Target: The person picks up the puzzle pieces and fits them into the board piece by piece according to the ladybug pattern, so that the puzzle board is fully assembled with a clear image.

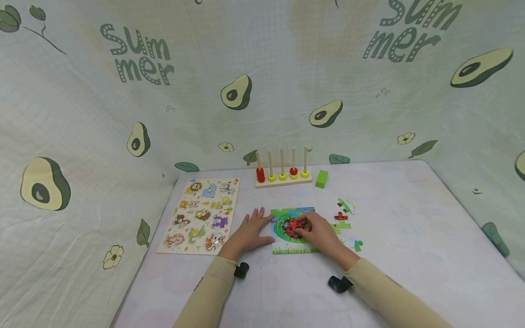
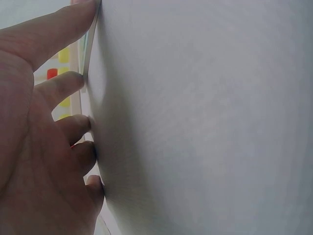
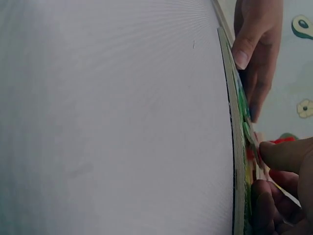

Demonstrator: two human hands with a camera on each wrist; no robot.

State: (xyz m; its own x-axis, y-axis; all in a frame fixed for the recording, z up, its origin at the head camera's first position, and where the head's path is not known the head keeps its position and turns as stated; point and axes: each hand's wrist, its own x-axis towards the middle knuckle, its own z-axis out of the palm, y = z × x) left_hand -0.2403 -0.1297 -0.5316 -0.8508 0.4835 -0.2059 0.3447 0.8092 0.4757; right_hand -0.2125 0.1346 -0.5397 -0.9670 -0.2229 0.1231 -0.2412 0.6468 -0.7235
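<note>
A ladybug jigsaw puzzle board [image 1: 287,250] with a grass strip along its near edge lies mid-table. My left hand [image 1: 248,233] rests with spread, fairly straight fingers at its left edge, thumb and index finger touching the board. My right hand [image 1: 323,233] reaches over the right part of the board and pinches a puzzle piece [image 3: 257,152] between thumb and fingers. In the right wrist view that piece is tilted just above the board's surface. Its picture is mostly hidden by the fingers. The right hand covers the board's right side in the head view.
Loose puzzle pieces [image 1: 341,216] lie right of the board, some partly behind the right hand. An animal peg puzzle [image 1: 186,230] is at left. Behind stand a wooden peg stacker [image 1: 283,182] with red and yellow beads and a green block [image 1: 321,179]. A printed cloth hangs behind the table.
</note>
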